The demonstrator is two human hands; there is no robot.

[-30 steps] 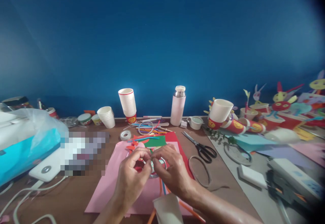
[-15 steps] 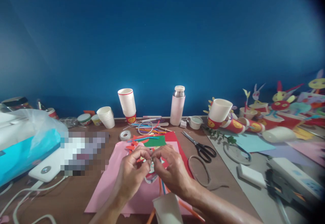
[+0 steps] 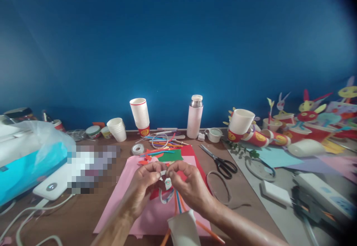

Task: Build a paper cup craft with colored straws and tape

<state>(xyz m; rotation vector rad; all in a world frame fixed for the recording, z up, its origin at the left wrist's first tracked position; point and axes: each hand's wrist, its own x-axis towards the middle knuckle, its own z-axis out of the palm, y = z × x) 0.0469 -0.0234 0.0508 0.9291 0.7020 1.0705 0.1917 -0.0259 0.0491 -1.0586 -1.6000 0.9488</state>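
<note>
My left hand (image 3: 143, 182) and my right hand (image 3: 189, 184) meet over a pink sheet (image 3: 111, 216). Thumb and forefinger of my left hand pinch a small white piece (image 3: 163, 172). The fingertips of my right hand are closed at that piece's right end. Just below hangs a white scrap with a round green-and-red mark (image 3: 167, 182). A clear curved strip (image 3: 164, 197) lies under the hands. Nearer to me, a white paper cup (image 3: 184, 229) has orange and blue strips (image 3: 179, 202) around it.
Black-handled scissors (image 3: 223, 164) lie right of the red sheet, near a grey cord loop. Behind stand stacked cups (image 3: 139, 114) and a pink flask (image 3: 194, 119). A tape roll (image 3: 137, 149) sits back left. Paper figures in cups (image 3: 304, 127) fill the right.
My left hand has shifted slightly left and turned, and the white piece and marked scrap show more clearly between the hands. The cup has hardly moved.
</note>
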